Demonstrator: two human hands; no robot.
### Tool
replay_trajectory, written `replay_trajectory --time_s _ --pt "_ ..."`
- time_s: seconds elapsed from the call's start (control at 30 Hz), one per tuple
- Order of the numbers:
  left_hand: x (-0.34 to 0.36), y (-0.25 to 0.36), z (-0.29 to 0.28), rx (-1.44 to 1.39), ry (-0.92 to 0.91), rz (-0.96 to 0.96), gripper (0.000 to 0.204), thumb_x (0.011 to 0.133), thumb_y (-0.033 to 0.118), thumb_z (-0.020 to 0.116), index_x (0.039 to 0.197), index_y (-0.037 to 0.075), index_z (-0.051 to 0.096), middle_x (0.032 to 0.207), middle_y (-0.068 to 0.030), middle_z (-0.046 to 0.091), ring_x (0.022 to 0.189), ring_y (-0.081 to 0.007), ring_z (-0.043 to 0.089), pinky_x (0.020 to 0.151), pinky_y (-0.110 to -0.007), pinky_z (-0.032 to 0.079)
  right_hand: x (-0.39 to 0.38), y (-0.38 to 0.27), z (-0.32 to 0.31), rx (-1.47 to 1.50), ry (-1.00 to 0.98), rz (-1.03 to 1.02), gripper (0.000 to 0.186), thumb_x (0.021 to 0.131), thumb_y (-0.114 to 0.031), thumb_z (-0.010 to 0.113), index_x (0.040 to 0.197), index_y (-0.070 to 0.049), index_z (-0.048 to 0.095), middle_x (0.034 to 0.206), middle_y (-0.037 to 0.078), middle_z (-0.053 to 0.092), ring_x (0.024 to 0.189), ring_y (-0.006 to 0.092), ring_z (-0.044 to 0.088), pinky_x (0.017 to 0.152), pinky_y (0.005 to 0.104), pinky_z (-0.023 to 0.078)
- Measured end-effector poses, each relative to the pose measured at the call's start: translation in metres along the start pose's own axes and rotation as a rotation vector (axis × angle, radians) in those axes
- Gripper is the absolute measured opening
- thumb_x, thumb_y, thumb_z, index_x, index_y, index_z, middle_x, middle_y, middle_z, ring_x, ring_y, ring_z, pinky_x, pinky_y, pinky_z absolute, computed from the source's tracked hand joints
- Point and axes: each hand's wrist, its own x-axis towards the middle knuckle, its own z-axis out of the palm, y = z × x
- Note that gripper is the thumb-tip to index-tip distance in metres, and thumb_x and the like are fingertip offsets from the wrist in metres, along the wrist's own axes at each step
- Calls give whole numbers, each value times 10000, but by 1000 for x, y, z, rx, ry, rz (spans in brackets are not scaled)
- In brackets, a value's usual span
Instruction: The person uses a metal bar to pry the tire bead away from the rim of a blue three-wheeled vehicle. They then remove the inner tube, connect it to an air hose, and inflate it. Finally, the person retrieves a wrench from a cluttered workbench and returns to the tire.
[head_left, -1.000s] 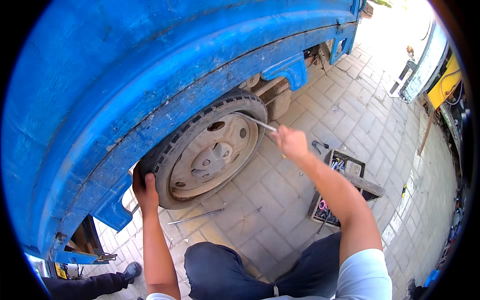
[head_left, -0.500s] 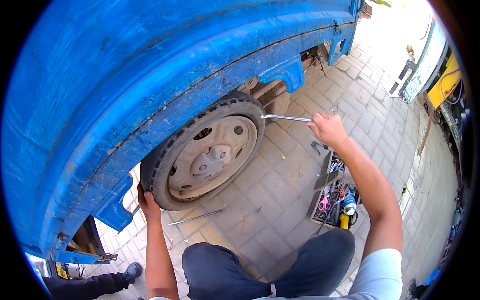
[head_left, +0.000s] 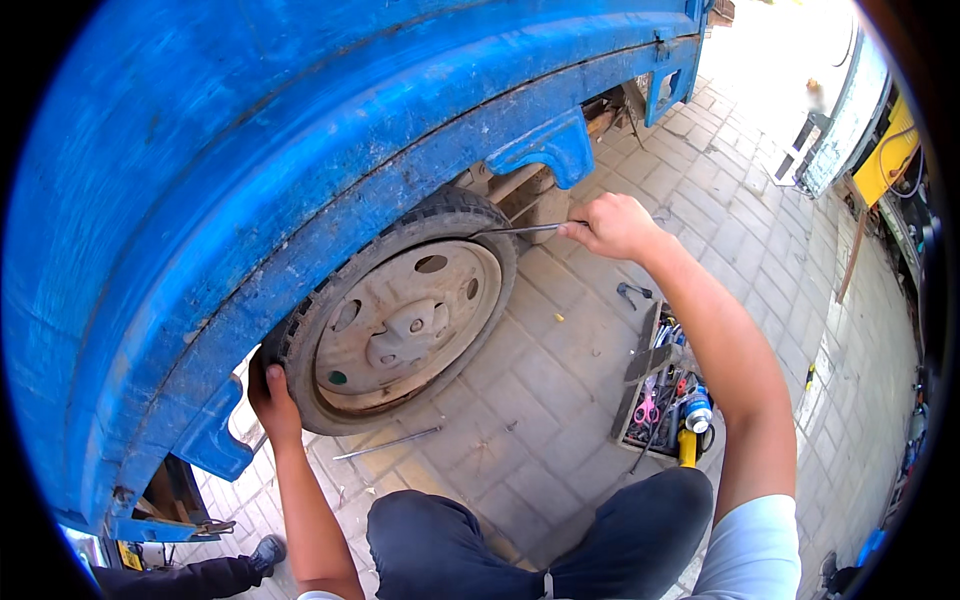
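Observation:
A wheel stands under the blue truck body, its black tyre [head_left: 300, 335] around a pale, worn steel rim [head_left: 345, 345] with oval holes. My left hand [head_left: 275, 405] grips the tyre's left edge, thumb on the sidewall and fingers mostly hidden behind the tread. From the right, my right hand [head_left: 605, 225] is closed around one end of a long thin metal bar [head_left: 530, 229]. The bar's far tip meets the wheel's upper right, about where tyre and rim join. Whether it sits in the gap cannot be made out.
Overhead hangs the blue truck body [head_left: 250, 130]. A second metal rod [head_left: 390, 442] lies on the paving below the wheel. To the right, an open toolbox [head_left: 650, 400] holds scissors, a spray can and several tools. A person's shoe [head_left: 267, 552] shows at lower left.
The bar's tip has moved left from the tyre's outer edge toward the rim, my right hand following. The wheel has turned and shifted slightly left, my left hand still on it.

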Motion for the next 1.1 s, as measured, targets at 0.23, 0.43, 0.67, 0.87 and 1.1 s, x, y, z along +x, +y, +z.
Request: replay_trajectory --time_s 0.23,0.43,0.67,0.87,1.1 --pt "-10 8 12 -32 56 38 703 904 560 528 1239 -57 528 1187 -152 584 1069 -253 553 947 -347 405 7 -24 16 128 -51 124 409 910 -427 558 768 -66 685 711 174 649 706 374 632 644 475 499" --pt "-17 4 6 -6 128 29 760 872 608 547 1233 -61 525 1183 -156 583 1069 -262 553 950 -355 405 -58 -144 120 851 121 521 439 991 -391 470 861 15 575 648 107 585 592 241 586 581 420 500" --pt "-44 -39 9 -59 77 6 878 859 693 475 1295 -69 467 1266 -189 538 1159 -294 515 974 -381 392 -4 -200 219 1225 372 544 305 1003 -286 469 873 -12 496 686 176 513 653 265 527 643 385 452" --pt "-61 -80 -36 -172 -75 -79 805 901 626 457 1329 -57 446 1317 -178 513 1200 -283 493 1004 -368 371 7 -99 144 461 412 -30 220 922 -218 588 845 -36 492 737 206 601 655 393 603 571 474 483" --pt "-3 18 4 19 -102 34 617 945 493 491 1272 -30 508 1230 -152 570 1129 -257 528 986 -346 375 -77 -248 131 1214 140 493 376 992 -311 464 790 -2 534 678 211 561 671 343 577 661 443 468"
